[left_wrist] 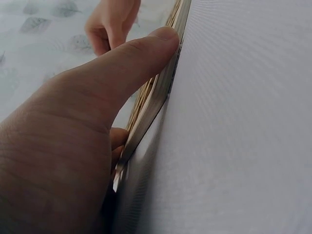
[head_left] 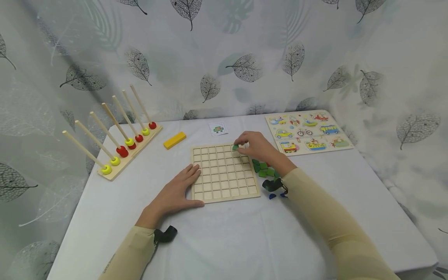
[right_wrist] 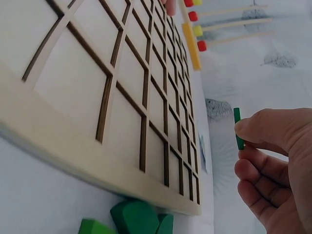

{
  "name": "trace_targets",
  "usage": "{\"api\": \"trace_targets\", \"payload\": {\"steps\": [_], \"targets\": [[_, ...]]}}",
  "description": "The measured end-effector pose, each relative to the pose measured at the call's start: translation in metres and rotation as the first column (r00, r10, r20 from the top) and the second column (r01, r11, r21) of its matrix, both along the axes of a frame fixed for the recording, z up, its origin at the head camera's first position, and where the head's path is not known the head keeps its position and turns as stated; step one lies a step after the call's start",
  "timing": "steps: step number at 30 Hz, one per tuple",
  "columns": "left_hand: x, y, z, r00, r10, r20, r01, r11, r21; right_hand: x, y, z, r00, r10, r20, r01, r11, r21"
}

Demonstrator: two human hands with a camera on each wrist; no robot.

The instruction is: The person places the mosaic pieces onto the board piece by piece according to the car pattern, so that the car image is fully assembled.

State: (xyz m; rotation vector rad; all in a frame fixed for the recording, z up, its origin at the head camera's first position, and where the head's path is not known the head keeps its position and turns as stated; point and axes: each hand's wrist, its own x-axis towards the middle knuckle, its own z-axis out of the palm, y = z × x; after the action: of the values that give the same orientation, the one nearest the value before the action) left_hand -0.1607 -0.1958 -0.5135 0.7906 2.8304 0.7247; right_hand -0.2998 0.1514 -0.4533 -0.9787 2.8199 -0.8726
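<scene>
A wooden grid board [head_left: 224,200] with rows of square cells lies on the white table. My left hand [head_left: 175,194] rests at its left side, fingers extended onto the left rim and thumb along the front corner; the left wrist view shows the thumb [left_wrist: 141,53] against the board's edge. Over the far right cells, my right hand [head_left: 258,148] pinches a small green tile [head_left: 235,147] between thumb and fingers. The right wrist view shows this thin tile [right_wrist: 238,129] edge-on, held above the board. Loose green pieces [head_left: 262,173] lie beside the board's right edge.
Small blue pieces [head_left: 272,196] and a bit of red [head_left: 268,164] lie near the green ones. At the left stands a peg rack [head_left: 131,157] with red and yellow beads. Behind the board are a yellow block [head_left: 175,140], a picture card [head_left: 218,129] and a vehicle puzzle [head_left: 308,138].
</scene>
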Motion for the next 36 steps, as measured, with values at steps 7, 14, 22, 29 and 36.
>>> {"api": "trace_targets", "payload": {"steps": [7,14,22,29,36], "targets": [[0.001,0.000,0.001,1.000,-0.001,0.006,0.001,1.000,-0.001,0.001,-0.013,0.003,0.999,0.027,0.029,-0.027,0.999,-0.017],[0.002,0.001,0.003,1.000,0.002,0.016,-0.002,1.000,0.003,0.004,-0.027,0.005,0.997,0.036,0.063,-0.034,0.999,-0.025],[0.002,0.000,0.001,1.000,-0.001,0.007,0.001,1.000,0.001,0.007,-0.045,0.000,0.994,0.101,0.041,-0.101,0.995,-0.006],[0.003,0.000,0.002,1.000,0.005,0.009,-0.005,1.000,0.009,0.009,-0.060,-0.007,0.989,0.121,0.079,-0.123,0.992,0.016],[0.002,0.002,0.003,1.000,-0.003,-0.005,0.003,1.000,0.029,0.013,-0.070,-0.010,0.989,0.117,0.091,-0.127,0.986,0.107]]}}
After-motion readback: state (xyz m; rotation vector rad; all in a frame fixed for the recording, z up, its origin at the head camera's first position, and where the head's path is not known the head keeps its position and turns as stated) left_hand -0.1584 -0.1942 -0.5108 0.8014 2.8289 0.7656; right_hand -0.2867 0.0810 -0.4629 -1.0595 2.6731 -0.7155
